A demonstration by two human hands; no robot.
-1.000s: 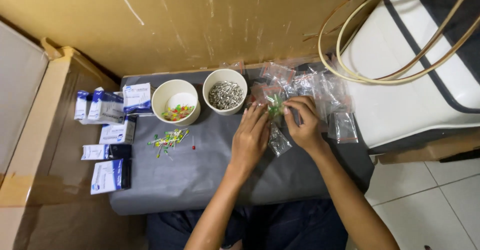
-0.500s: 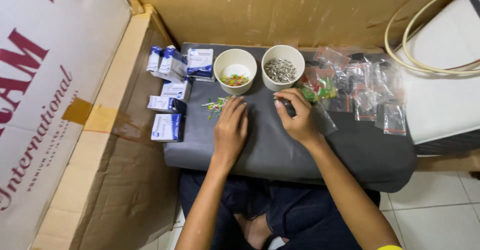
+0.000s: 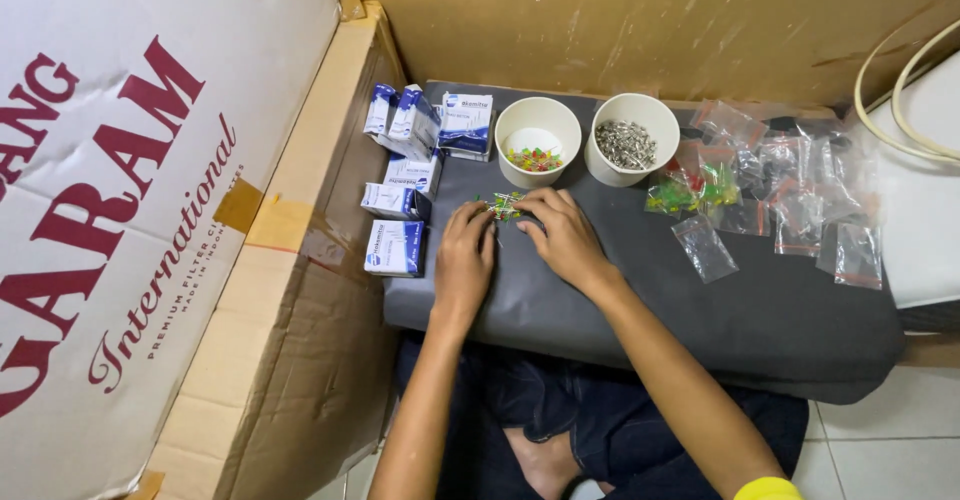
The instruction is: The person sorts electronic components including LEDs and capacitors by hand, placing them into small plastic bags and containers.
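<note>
On grey pad (image 3: 640, 300) | two bowls (image 3: 537, 140) | left hand (image 3: 465, 260), right hand (image 3: 565, 235) grips pinching LEDs (image 3: 505, 206)

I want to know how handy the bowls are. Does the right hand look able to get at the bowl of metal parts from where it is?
Probably yes. The right hand rests on the grey pad just below the bowl of metal parts, and nothing stands between them; the bowl's top is open.

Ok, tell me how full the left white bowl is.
Nearly empty: the left white bowl shows bare white bottom, with a few coloured pieces at its near side.
</note>
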